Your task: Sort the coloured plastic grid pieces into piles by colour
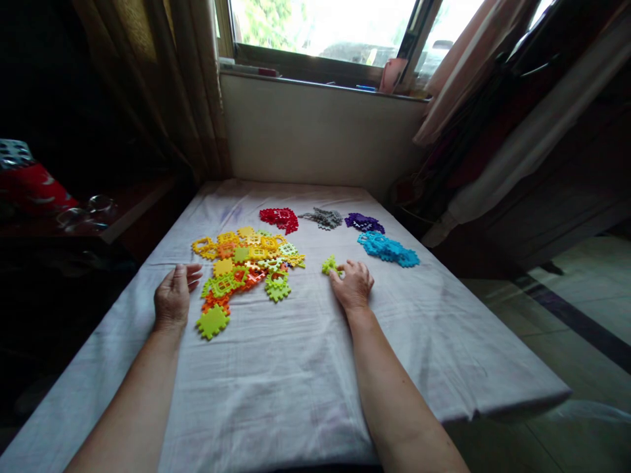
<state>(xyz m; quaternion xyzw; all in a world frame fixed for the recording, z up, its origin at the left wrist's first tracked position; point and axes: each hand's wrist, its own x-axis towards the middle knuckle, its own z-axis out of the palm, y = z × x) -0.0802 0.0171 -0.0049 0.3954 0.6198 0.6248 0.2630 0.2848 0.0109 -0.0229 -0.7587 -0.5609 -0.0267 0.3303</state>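
Observation:
My right hand [353, 284] pinches a small lime-green interlocking block [329, 265] just above or on the cloth, to the right of the mixed pile. My left hand [176, 293] rests on its edge at the pile's left side, fingers stretched out and holding nothing. The mixed pile [257, 252] has yellow, orange, lime and pale green interlocking plastic pieces, some with window shapes. Closest to me in it lies a lime-green square piece [213, 322]. Farther back are separate heaps: red pieces [280, 219], grey pieces [325, 217], purple pieces [365, 222] and blue pieces [388, 248].
A white cloth [276, 394] covers the table, which meets the wall [315, 135] under a window. Curtains [162, 85] hang at left, and clothes [473, 164] hang at right. Glasses [89, 211] and a red item [34, 187] sit on a dark side surface.

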